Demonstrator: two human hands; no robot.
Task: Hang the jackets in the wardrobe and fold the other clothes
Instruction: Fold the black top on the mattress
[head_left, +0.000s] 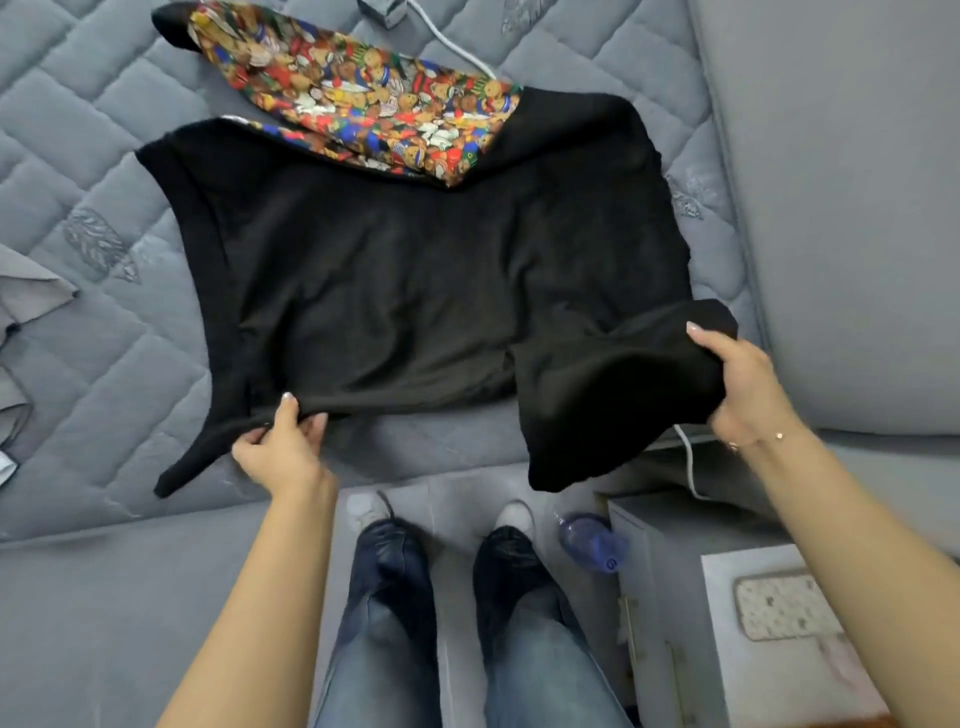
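A: We count one black garment, spread flat across the middle of the frame on the grey quilted mattress, with one teddy-bear-print lining folded open at its top edge.

B: At lower left of centre our left hand pinches the near hem, fingers curled round the cloth.

A: At right, our right hand grips a bunched corner lifted off the mattress, thumb on top.

B: Around it we see one grey cloth at the far left edge, one white cable at top centre, one blue bottle on the floor at lower right, and one white cabinet beside it.

A: Our two legs fill the bottom centre.
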